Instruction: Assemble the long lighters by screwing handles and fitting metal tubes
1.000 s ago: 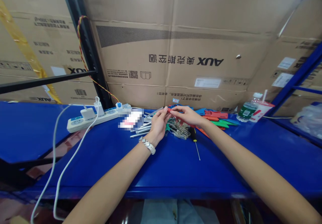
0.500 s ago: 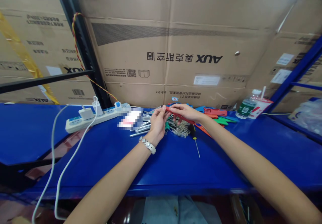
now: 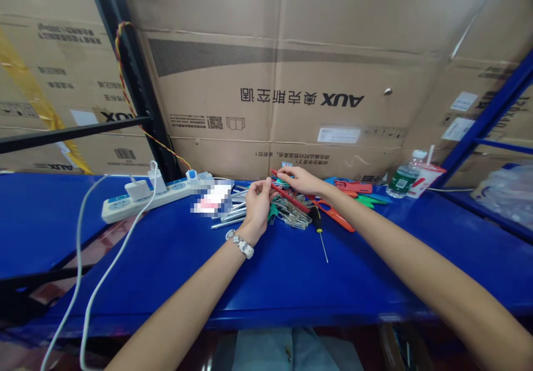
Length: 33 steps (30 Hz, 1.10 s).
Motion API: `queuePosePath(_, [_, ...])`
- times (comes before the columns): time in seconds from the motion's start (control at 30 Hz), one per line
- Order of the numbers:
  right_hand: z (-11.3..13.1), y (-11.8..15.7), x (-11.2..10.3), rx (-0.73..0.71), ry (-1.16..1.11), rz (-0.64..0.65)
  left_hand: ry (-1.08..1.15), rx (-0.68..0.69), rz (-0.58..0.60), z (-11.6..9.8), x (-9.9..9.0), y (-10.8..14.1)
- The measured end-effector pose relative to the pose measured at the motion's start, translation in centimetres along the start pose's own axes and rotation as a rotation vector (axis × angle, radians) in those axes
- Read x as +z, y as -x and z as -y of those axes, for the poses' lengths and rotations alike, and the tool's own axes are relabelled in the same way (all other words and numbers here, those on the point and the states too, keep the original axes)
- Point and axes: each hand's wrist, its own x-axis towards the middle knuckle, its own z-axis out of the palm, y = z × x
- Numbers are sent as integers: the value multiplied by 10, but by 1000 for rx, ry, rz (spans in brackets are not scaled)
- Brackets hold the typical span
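Note:
My left hand (image 3: 258, 200) is closed in a pinch on the upper end of a long red plastic piece (image 3: 293, 199), which slants down to the right. My right hand (image 3: 300, 181) is closed just above it, its fingertips on a second red end (image 3: 273, 172). Whether both red parts belong to one piece I cannot tell. Beneath the hands lie a pile of small metal parts (image 3: 297, 219) and a green plastic piece (image 3: 272, 211). A screwdriver (image 3: 317, 219) with a black and yellow handle lies just right of the pile, its tip toward me.
Metal rods (image 3: 228, 221) lie left of the pile, near a blurred-out item (image 3: 213, 197). Orange (image 3: 335, 214), red (image 3: 353, 186) and green (image 3: 368, 200) plastic pieces lie right. A bottle (image 3: 403, 181), a cup (image 3: 427, 179) and a power strip (image 3: 141, 204) stand on the blue table (image 3: 258, 287).
My right hand has shifted up and left along the red piece, baring its lower length. My left hand stays at its upper end. The view has shifted slightly.

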Motion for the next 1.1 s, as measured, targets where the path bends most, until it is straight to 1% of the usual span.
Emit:
queuePosePath(0.07, [4,-5,2,23,47,19,-67,24,-32,-1,-1,0])
queuePosePath(0.17, [10,-9,5,-30,200,-1,-118,57,-72,-1,-4,-2])
queuePosePath(0.23, [11,-8,5,-65,259,4,-101,81,-64,-3,-5,-4])
queuePosePath(0.3, [11,-4,6,-79,253,22,-69,94,-37,-6,-6,-6])
queuePosePath(0.4, [9,0,8,-82,170,7,-36,99,-14,-12,-5,-5])
queuePosePath(0.5, [5,1,11,-65,-6,-22,3,89,-7,-17,-4,-4])
queuePosePath(0.6, [2,-2,14,-6,-204,-15,34,85,-5,-21,-4,-4])
queuePosePath(0.67, [3,-5,14,63,-279,-2,41,83,-10,-22,-5,-5])
queuePosePath(0.73, [4,-7,13,131,-300,9,43,77,-21,-23,-5,-6])
queuePosePath(0.8, [6,-7,11,170,-292,18,40,75,-38,-24,-6,-7])
queuePosePath(0.87, [6,-7,8,168,-290,22,27,87,-54,-25,-7,-9])
queuePosePath(0.93, [6,-6,7,147,-310,19,13,105,-99,-26,-9,-11])
queuePosePath(1.03, [5,-6,9,166,-348,-24,25,127,-169,-29,-13,-17])
queuePosePath(1.1, [4,-7,12,200,-367,-67,50,142,-158,-31,-14,-20])
